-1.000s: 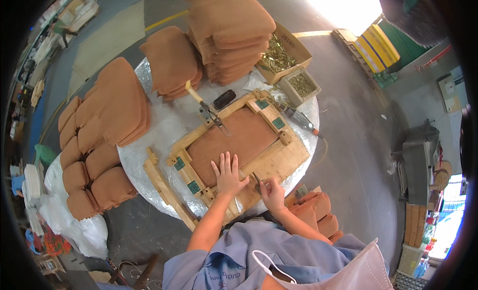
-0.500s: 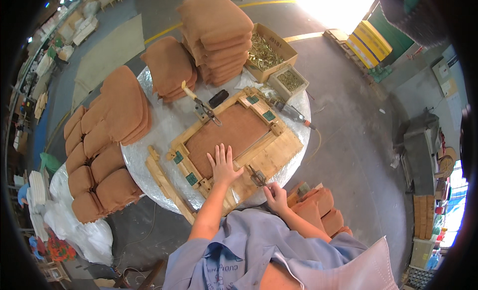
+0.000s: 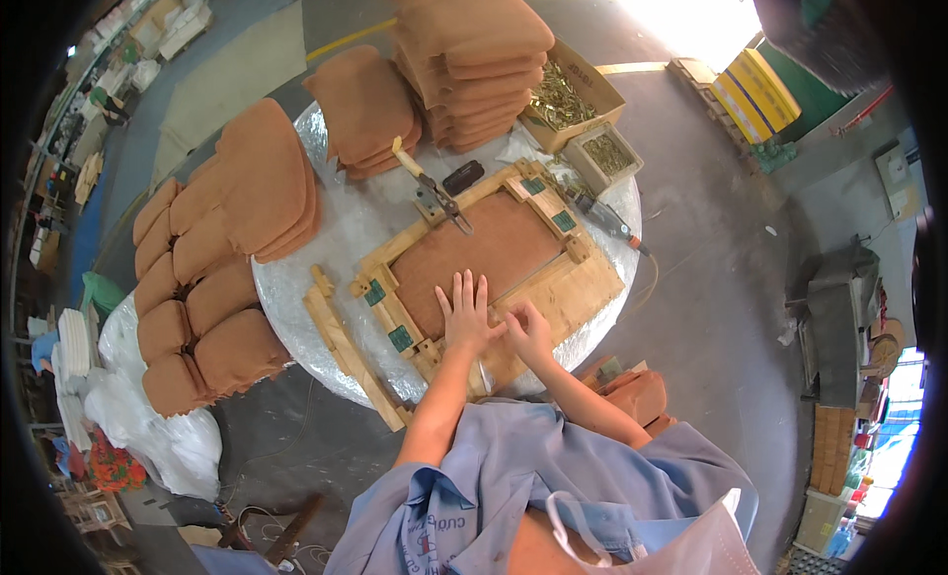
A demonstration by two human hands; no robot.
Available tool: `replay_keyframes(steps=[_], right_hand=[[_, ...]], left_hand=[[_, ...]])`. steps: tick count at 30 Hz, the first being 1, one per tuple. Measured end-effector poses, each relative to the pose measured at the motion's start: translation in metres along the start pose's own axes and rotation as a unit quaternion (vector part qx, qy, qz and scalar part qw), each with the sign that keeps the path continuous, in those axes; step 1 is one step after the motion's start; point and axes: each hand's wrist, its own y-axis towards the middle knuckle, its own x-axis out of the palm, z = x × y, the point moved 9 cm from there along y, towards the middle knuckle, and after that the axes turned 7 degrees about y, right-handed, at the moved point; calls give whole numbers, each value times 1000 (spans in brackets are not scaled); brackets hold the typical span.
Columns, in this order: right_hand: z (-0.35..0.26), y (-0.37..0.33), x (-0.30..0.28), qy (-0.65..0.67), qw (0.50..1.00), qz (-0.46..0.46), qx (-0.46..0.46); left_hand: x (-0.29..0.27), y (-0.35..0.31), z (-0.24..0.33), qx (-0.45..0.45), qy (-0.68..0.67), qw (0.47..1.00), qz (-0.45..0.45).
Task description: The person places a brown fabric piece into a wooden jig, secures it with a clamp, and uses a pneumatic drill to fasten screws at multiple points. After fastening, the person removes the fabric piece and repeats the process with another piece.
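Observation:
A brown fabric-like panel [image 3: 494, 241] lies inside a wooden frame jig [image 3: 588, 288] with small green pads at its corners. My left hand [image 3: 464, 316] rests flat on the panel's near edge, fingers spread. Just right of it, my right hand [image 3: 529, 336] is closed over the near-side toggle clamp, which the fingers almost wholly hide. On the jig's far side stands another toggle clamp [image 3: 446, 207] with a yellowish handle, its tip over the panel. A black oblong object [image 3: 462, 178] lies beside that clamp.
The jig sits on a round, film-wrapped table [image 3: 341, 224]. Stacks of brown panels [image 3: 469, 61] stand behind and to the left [image 3: 232, 298]. At the far right are a cardboard box of metal pieces [image 3: 602, 101], a smaller bin [image 3: 602, 158] and a corded power tool [image 3: 607, 219].
My right hand has moved forward and left from the near edge, where it held the clamp's handle, to beside my left hand. My left hand stays on the panel. The view has shifted.

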Motion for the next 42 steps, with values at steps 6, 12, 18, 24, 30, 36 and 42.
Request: replay_keyframes(steps=[6, 12, 18, 24, 30, 36, 42], right_hand=[[-54, 58, 1, -26, 999, 23, -40], [-104, 214, 31, 111, 994, -10, 22], [-161, 327, 88, 222, 964, -26, 148], [-132, 380, 118, 207, 953, 7, 221], [-137, 398, 136, 217, 962, 5, 167], [-118, 432, 133, 250, 962, -91, 59], [-61, 404, 95, 175, 970, -15, 165]], left_hand=[[-4, -2, -3, -5, -9, 1000, -12], [4, 0, -6, -5, -51, 999, 9], [5, 0, -11, -10, -86, 996, 22], [6, -1, -9, -7, -98, 995, 30], [7, 0, -14, -14, -97, 995, 23], [-4, 2, -11, 1, -132, 991, 21], [-7, -4, -12, 23, -99, 995, 21]])
